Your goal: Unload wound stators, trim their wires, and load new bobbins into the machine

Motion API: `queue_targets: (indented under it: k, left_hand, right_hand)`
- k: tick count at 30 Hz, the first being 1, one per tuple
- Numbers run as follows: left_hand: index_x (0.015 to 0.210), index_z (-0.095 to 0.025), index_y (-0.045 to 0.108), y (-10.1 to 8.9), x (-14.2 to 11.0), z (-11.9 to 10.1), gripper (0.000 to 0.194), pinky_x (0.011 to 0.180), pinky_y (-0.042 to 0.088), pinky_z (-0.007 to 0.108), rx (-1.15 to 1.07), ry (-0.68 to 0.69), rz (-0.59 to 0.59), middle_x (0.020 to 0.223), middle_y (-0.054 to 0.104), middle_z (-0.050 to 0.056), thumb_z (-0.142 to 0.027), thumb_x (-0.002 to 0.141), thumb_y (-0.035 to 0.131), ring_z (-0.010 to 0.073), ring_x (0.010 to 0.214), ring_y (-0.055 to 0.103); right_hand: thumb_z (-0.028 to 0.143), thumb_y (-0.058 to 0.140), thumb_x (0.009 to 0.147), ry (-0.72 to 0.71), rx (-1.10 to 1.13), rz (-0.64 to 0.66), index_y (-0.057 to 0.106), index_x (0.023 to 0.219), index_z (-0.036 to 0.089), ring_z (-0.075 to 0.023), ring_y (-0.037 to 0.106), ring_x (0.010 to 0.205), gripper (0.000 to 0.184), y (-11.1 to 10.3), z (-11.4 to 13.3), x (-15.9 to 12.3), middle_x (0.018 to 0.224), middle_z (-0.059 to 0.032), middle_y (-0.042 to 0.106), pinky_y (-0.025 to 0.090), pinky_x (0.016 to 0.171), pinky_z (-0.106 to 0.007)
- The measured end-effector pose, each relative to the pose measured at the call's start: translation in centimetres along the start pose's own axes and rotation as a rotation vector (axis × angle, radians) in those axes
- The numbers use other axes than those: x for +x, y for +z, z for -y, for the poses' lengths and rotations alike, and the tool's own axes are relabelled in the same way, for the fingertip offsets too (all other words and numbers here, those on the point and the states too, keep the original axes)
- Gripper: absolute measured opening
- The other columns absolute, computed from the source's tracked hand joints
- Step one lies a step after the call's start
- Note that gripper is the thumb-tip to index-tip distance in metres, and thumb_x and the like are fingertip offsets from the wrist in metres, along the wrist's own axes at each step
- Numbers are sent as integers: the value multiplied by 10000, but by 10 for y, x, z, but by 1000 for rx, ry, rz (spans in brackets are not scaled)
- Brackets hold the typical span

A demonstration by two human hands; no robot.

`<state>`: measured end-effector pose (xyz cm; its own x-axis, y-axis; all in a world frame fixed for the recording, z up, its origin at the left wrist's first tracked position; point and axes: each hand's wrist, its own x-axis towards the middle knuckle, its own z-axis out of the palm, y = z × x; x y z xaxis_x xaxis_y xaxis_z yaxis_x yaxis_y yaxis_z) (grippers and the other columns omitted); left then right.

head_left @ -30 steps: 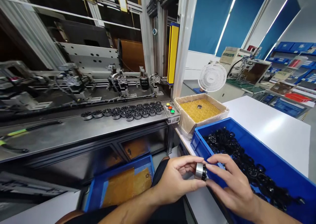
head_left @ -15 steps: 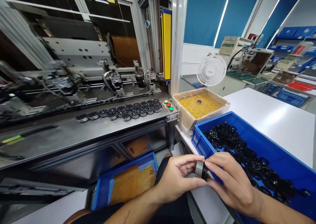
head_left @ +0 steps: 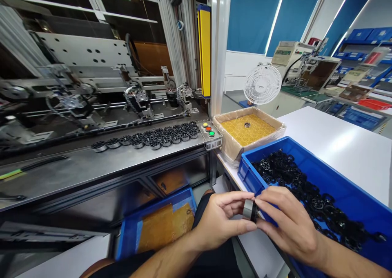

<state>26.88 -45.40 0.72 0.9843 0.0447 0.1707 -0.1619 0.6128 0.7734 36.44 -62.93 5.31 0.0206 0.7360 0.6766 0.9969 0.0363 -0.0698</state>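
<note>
Between my two hands is a short metal ring (head_left: 248, 209) with a black plastic part (head_left: 254, 212) at its right end. My left hand (head_left: 222, 216) grips the silver ring, thumb below and fingers above. On the other side, the fingertips of my right hand (head_left: 288, 220) close on the black part; the fingers partly cover it. Beside and behind my right hand stands a blue bin (head_left: 333, 180) with many loose black plastic parts (head_left: 306, 196). Similar black-and-silver rings (head_left: 165, 137) stand in rows on the metal ledge at the left.
A plastic-lined carton (head_left: 232, 147) with a yellow layer holds one small part (head_left: 246, 124). Buttons (head_left: 208, 129) sit at the ledge's right end. Pliers (head_left: 36, 163) lie far left. Below is a blue tray (head_left: 125, 237) with brown sheets. A white fan (head_left: 262, 84) stands behind.
My right fingers have closed in on the black part, which now sits tighter against the metal ring. The view has turned slightly to the right; my left hand keeps its grip.
</note>
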Motion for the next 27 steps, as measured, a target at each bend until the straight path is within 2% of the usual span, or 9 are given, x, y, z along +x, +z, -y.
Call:
queue_targets:
  k: [7, 12, 15, 18, 20, 22, 24, 27]
  left_hand:
    - [1084, -174, 746, -2, -1, -1, 491, 837, 573, 221, 8, -70, -2, 987, 798, 57, -84, 622, 887, 151, 877, 750]
    - [1114, -199, 745, -1, -2, -2, 537, 804, 571, 216, 13, -133, 35, 934, 799, 46, -111, 607, 901, 161, 860, 752]
    - [1216, -246, 702, 3, -6, -4, 493, 913, 538, 257, 75, -100, 66, 1052, 777, 53, -183, 743, 826, 186, 1004, 718]
    - [1340, -302, 609, 7, -16, -5, 419, 1014, 482, 298, 213, -94, 86, 1268, 696, 64, -272, 923, 637, 196, 1117, 659]
    - [1375, -319, 572, 8, -21, -4, 426, 995, 489, 301, 280, -125, 91, 1345, 647, 72, -303, 950, 588, 193, 1079, 660]
    - [1367, -303, 582, 5, -23, -1, 443, 930, 517, 293, 329, -147, 71, 1350, 639, 93, -331, 926, 618, 197, 1015, 666]
    - [1314, -258, 635, 0, -21, 3, 415, 847, 539, 284, 409, -148, 38, 1309, 649, 121, -356, 911, 631, 216, 989, 663]
    - [1202, -199, 706, -11, -13, 8, 362, 751, 544, 282, 580, -123, -37, 1206, 655, 134, -383, 902, 624, 212, 900, 663]
  right_hand:
    - [137, 673, 860, -12, -51, 24, 627, 1131, 50, -254, 602, 997, 289, -3, 1, -1, 1012, -164, 651, 558, 840, -430]
    - [136, 642, 876, -64, -76, -11, 643, 1087, 49, -251, 619, 980, 228, -3, 3, 2, 1000, -164, 664, 568, 826, -413]
    - [165, 656, 879, -62, -64, -35, 636, 1080, 50, -258, 623, 993, 233, 0, 2, 2, 1009, -171, 669, 564, 838, -419]
    - [347, 737, 838, 91, 57, -62, 614, 1132, 65, -250, 633, 988, 426, 5, 1, 0, 1040, -176, 667, 565, 849, -407]
    - [453, 767, 788, 244, 178, -97, 606, 1162, 85, -238, 644, 976, 549, 10, 3, 0, 1047, -167, 675, 569, 842, -385]
    - [470, 777, 772, 340, 261, -98, 633, 1110, 110, -218, 656, 911, 514, 14, 2, 0, 970, -129, 698, 572, 807, -359]
    - [466, 802, 744, 367, 319, -2, 673, 1000, 146, -185, 660, 825, 430, 15, -7, -2, 881, -70, 707, 574, 764, -312]
    - [444, 772, 785, 464, 281, 109, 687, 962, 183, -145, 665, 789, 326, 11, -47, -12, 898, -25, 710, 571, 715, -256]
